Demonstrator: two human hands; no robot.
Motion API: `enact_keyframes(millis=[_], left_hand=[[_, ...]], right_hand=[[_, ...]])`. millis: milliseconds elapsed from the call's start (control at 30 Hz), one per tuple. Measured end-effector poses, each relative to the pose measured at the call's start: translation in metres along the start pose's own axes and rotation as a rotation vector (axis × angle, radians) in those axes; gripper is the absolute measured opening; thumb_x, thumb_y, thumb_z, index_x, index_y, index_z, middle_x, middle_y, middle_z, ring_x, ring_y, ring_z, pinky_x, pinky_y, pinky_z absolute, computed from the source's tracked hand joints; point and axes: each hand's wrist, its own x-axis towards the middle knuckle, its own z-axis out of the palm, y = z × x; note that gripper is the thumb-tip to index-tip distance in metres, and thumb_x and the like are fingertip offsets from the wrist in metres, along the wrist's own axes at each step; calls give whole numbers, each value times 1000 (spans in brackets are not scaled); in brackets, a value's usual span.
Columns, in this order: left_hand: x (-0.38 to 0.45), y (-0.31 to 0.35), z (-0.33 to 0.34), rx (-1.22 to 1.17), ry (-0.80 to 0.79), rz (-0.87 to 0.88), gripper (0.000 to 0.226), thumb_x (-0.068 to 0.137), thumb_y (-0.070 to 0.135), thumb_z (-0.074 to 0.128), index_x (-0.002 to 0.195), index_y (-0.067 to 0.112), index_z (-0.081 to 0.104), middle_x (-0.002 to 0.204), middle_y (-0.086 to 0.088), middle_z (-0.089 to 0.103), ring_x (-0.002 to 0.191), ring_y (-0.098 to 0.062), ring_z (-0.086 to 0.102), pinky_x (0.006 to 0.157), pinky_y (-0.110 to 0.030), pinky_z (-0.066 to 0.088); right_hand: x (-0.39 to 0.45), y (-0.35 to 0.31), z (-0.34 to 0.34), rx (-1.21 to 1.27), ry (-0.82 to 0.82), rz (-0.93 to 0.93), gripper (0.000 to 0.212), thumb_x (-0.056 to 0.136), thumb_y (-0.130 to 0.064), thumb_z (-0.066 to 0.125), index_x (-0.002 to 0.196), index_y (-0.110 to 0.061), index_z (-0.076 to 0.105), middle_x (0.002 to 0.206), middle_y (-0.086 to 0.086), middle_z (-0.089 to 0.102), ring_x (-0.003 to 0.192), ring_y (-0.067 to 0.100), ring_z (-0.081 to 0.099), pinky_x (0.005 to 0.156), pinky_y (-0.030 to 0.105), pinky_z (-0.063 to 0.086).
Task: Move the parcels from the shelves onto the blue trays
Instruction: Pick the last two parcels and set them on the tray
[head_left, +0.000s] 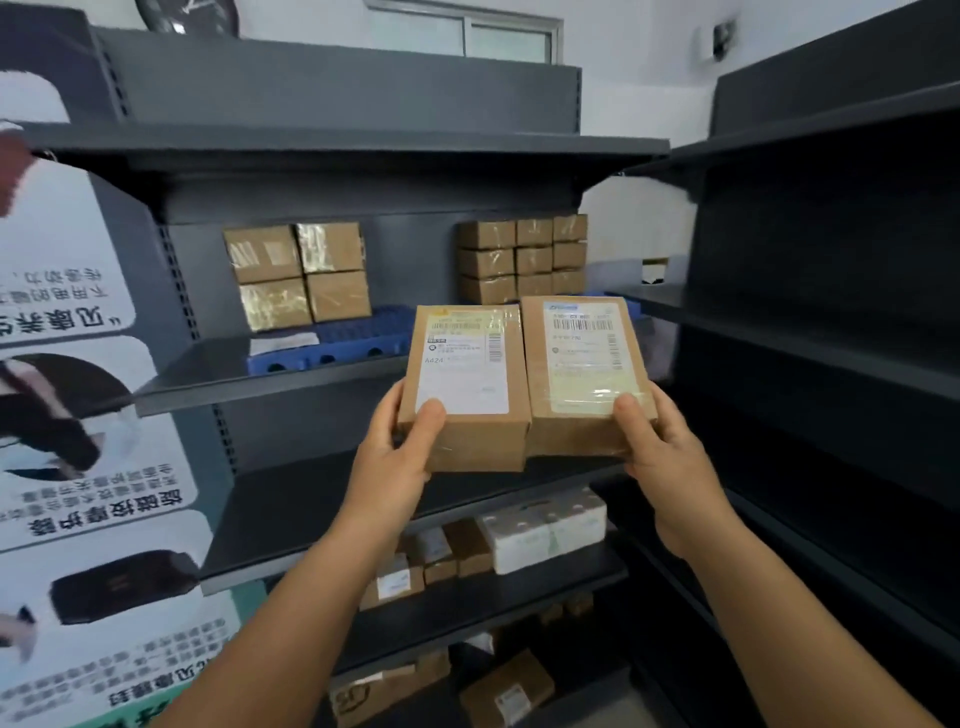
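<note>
I hold two brown cardboard parcels side by side in front of the grey shelf unit. My left hand (402, 447) grips the left parcel (465, 384), which bears a white label, at its near corner. My right hand (657, 447) grips the right parcel (584, 369), also labelled and taped. Both parcels hang in the air just in front of the blue tray (332, 345) on the upper shelf. On that tray stand a stack of larger boxes (298, 275) at the left and a stack of several small boxes (522, 257) at the right.
Below, a bare dark shelf (291, 509), then a shelf with small parcels (431, 561) and a white pack (545, 530). More parcels (506, 686) lie lower down. A dark shelving unit (810, 322) stands to the right; a printed poster (78, 415) covers the left.
</note>
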Motion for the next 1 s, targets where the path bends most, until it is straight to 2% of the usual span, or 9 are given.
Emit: enact_keyframes(millis=[67, 167, 233, 433, 500, 600, 667, 900, 1000], left_hand=[[10, 7, -23, 19, 7, 22, 47, 86, 44, 58, 128, 50, 38, 119, 21, 53, 112, -7, 52, 81, -27, 49], [29, 16, -52, 108, 22, 45, 64, 82, 39, 67, 136, 49, 34, 124, 21, 51, 120, -10, 48, 100, -41, 45], [44, 22, -65, 156, 21, 50, 68, 82, 36, 68, 139, 46, 32, 130, 17, 50, 122, -11, 47, 103, -45, 43], [98, 33, -80, 284, 39, 110, 63, 86, 33, 65, 140, 36, 36, 125, 16, 53, 110, -5, 50, 85, -24, 42], [121, 33, -82, 339, 41, 120, 66, 84, 30, 67, 141, 36, 34, 126, 15, 53, 113, -8, 51, 89, -27, 46], [162, 31, -82, 429, 33, 140, 78, 82, 29, 70, 144, 38, 23, 131, 14, 48, 118, -12, 49, 100, -38, 46], [191, 29, -77, 486, 40, 159, 82, 82, 27, 70, 145, 39, 18, 128, 13, 45, 116, -11, 47, 101, -38, 45], [288, 4, -61, 612, 67, 130, 62, 84, 25, 68, 133, 39, 33, 119, 7, 46, 105, -15, 50, 82, -29, 48], [314, -10, -59, 691, 89, 101, 61, 82, 28, 69, 133, 36, 35, 120, 3, 50, 103, -16, 53, 84, -31, 49]], right_hand=[[8, -8, 24, 6, -63, -25, 48, 90, -38, 56, 135, -42, 42, 124, -14, 56, 115, 10, 51, 87, 28, 40], [23, -18, 53, -23, -114, -52, 53, 87, -38, 61, 135, -43, 41, 124, -16, 56, 116, 10, 50, 91, 31, 38], [37, -23, 70, -22, -115, -55, 54, 86, -40, 61, 136, -43, 39, 125, -15, 54, 117, 12, 48, 94, 34, 38], [89, -28, 112, 9, -83, -26, 59, 88, -45, 57, 140, -38, 32, 126, -9, 46, 117, 17, 43, 102, 44, 37], [109, -25, 122, 10, -63, -25, 61, 88, -45, 57, 142, -35, 30, 126, -7, 45, 115, 17, 43, 103, 46, 37], [147, -20, 135, 25, -23, -28, 60, 89, -44, 56, 142, -31, 31, 122, -6, 44, 110, 14, 40, 92, 37, 36], [176, -14, 141, 27, -9, -15, 60, 88, -45, 57, 140, -30, 33, 123, -5, 45, 108, 14, 40, 87, 35, 34], [283, 16, 158, -32, -18, 57, 63, 83, -49, 62, 136, -24, 38, 132, 4, 45, 109, 21, 45, 84, 36, 37], [317, 29, 166, -61, -46, 95, 68, 79, -52, 63, 136, -23, 39, 136, 8, 43, 118, 27, 46, 93, 41, 40]])
